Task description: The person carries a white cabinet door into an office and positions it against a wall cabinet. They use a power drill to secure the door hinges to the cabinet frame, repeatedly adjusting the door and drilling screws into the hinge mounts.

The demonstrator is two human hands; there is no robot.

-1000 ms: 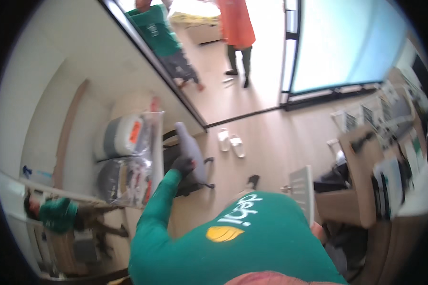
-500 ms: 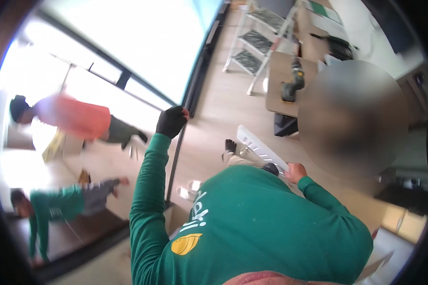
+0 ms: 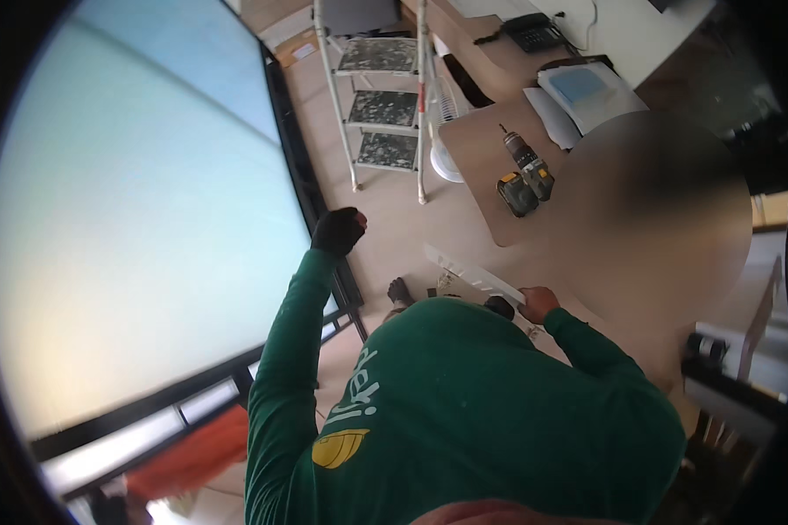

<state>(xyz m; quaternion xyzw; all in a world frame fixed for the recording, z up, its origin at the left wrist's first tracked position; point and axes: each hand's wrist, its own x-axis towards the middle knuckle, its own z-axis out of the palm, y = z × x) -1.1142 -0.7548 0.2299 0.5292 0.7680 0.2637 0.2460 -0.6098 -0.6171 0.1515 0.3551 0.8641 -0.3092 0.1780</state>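
Observation:
My left hand (image 3: 340,232), in a black fingerless glove, is closed at the black frame (image 3: 298,175) of a frosted glass panel (image 3: 158,227). Its curled fingers hide whatever may be inside them. In my right hand (image 3: 540,304), which is bare, I grip one end of a long white slotted strip (image 3: 473,273). The strip slants away from my body, low over the floor. My dark-socked foot (image 3: 398,290) shows just past my green shirt.
A white step ladder (image 3: 381,105) stands ahead, beside a wooden table (image 3: 477,144). On that table lie a cordless drill (image 3: 527,171) and papers (image 3: 578,96). A black desk phone (image 3: 534,33) sits farther back. At the lower left, orange clothing (image 3: 193,455) shows beyond the frame.
The view has turned, so frosted glass fills the left and the people there are mostly out of sight. My left hand stays closed at the frame; my right keeps hold of the strip.

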